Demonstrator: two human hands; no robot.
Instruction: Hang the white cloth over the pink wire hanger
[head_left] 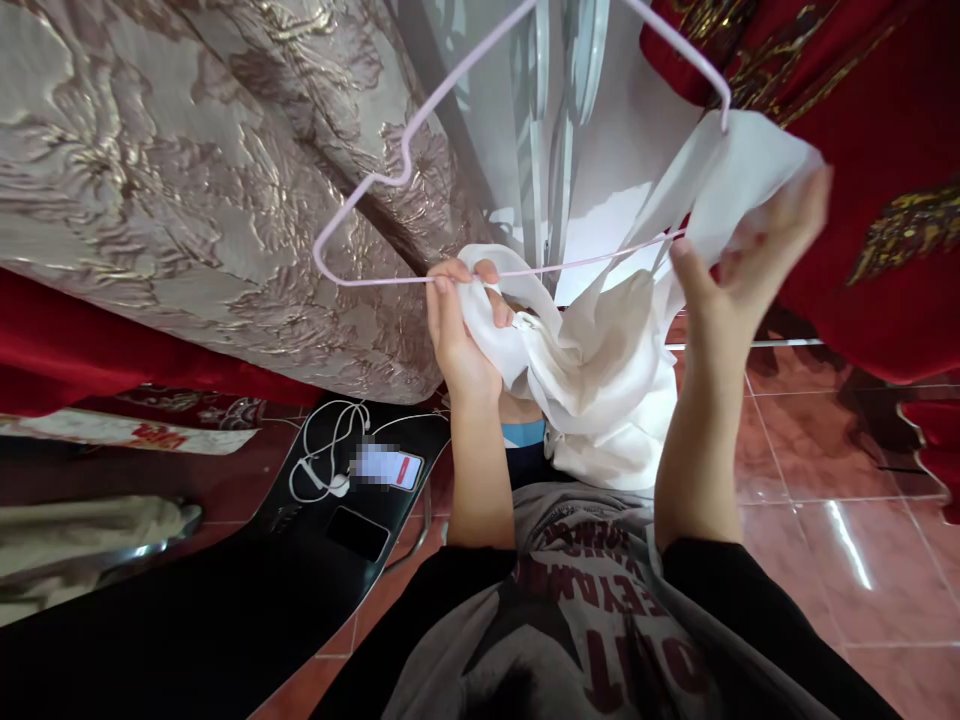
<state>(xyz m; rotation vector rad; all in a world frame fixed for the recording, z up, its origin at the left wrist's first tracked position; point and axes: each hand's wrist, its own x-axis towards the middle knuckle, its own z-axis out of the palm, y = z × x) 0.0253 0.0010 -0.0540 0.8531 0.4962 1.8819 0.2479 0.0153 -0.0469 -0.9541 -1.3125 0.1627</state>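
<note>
A thin pale pink hanger (pixel 469 62) is held up in front of me, with a sheer white garment (pixel 615 350) bunched around its lower bar and draped down over my lap. My left hand (pixel 466 335) is closed on the lower bar and a fold of the white cloth. At the hanger's right end, a loop of the cloth passes over the corner. There my right hand (pixel 739 245) holds the cloth, its thumb apart and its fingers curled and blurred by motion. Part of the left fingers is hidden behind the fabric.
A shiny floral brocade cloth (pixel 225 180) hangs on the left, and red fabric with gold sequins (pixel 847 200) on the right. Beside me a black seat (pixel 225 600) bears a lit phone (pixel 390 467), a dark phone (pixel 358 533) and white earphones (pixel 311 480). Red tiles (pixel 847 560) cover the floor.
</note>
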